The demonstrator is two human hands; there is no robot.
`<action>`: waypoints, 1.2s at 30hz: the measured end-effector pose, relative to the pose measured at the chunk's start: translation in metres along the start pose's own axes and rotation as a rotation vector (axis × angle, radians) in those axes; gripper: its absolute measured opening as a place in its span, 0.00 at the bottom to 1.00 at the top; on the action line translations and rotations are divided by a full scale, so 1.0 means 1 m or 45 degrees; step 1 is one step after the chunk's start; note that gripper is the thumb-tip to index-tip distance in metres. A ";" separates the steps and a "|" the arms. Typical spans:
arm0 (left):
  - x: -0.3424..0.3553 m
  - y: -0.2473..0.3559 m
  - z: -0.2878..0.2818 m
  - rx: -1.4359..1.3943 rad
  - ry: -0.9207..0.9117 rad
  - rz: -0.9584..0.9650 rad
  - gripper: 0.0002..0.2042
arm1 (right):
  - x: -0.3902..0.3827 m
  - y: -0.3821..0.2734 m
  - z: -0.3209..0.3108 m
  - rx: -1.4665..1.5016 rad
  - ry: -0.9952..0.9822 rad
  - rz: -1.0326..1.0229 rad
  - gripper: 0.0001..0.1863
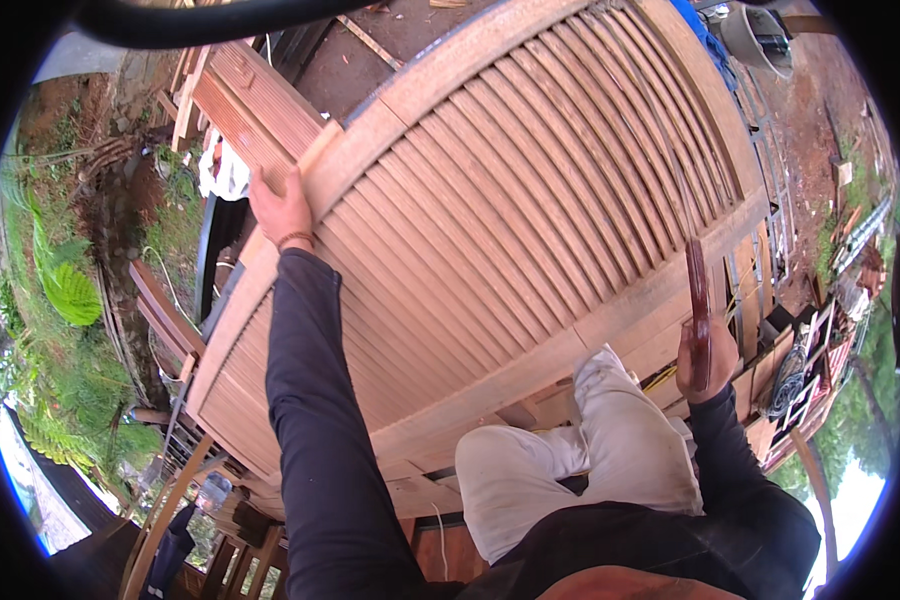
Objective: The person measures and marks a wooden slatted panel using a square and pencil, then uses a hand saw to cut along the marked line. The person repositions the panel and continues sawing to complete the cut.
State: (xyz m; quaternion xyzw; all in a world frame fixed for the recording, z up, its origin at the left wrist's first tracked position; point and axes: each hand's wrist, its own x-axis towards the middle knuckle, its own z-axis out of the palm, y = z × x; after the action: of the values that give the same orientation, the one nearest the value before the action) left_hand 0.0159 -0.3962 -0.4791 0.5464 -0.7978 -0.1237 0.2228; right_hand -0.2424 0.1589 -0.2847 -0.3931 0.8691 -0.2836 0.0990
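Note:
A large louvered wooden panel (490, 190), with several parallel slats set in a pale frame, lies across the view in front of me. My left hand (282, 207) grips the far rail at its left part, fingers bent over the outer edge. At the lower right my right hand (708, 355) is closed around a tool with a glossy reddish-brown handle (699, 300), seen nearly edge-on. Its upper end overlaps the near rail in the view. A thin dark line runs up from it over the slats; whether that is a blade, I cannot tell.
Reddish planks (245, 105) are stacked beyond the panel's far left edge, beside a white cloth or bag (224, 170). A coiled dark cable (787, 380) is at the right. My knees (510, 460) are close to the near rail. Ferns (70, 293) grow at the left.

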 end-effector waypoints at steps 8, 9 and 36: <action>-0.106 0.011 -0.041 -0.160 -0.236 0.137 0.35 | -0.028 0.047 -0.029 -0.093 -0.005 -0.046 0.07; -0.143 0.019 -0.050 -0.239 -0.224 0.134 0.34 | -0.033 0.048 -0.033 -0.105 0.005 0.000 0.06; -0.511 0.037 -0.176 -1.363 0.415 -1.984 0.31 | -0.083 0.143 0.058 1.239 -0.020 1.548 0.35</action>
State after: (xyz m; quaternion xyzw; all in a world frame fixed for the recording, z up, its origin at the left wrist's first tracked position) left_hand 0.2267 0.0994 -0.4221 0.7597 -0.0071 -0.5077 0.4062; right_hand -0.2534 0.2721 -0.4183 0.2381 0.7091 -0.5262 0.4046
